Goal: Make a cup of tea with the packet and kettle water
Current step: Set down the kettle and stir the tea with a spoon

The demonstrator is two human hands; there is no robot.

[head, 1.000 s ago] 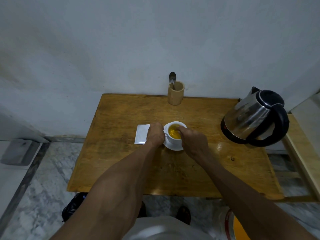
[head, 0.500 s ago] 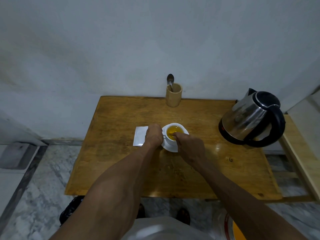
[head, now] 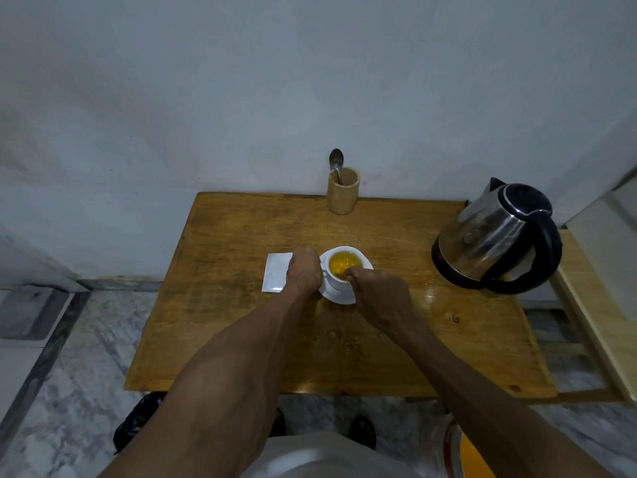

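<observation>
Rectangular wooden table (head: pixel 241 339), grain worn and glossy toward its right edge, set against a pale plastered wall. Left of the table's centre lies a flat white paper packet (head: pixel 274 276), long axis running from the near edge toward the far edge. The left hand (head: pixel 303 272), fingers curled in, partly covers the packet's right side and presses the left wall of the round white ceramic cup (head: pixel 339 282); whether it grips the handle cannot be told. The cup, filled with amber tea, stands on a white saucer (head: pixel 339 297) at the table's centre. The right hand (head: pixel 379 298) pinches narrowly over the cup's near rim. At the far edge stands a cylindrical bamboo holder (head: pixel 343 196) bearing a metal spoon (head: pixel 336 162), bowl upward. At the right far corner sits a polished steel kettle (head: pixel 489 243), black lid and handle, spout toward the wall.
</observation>
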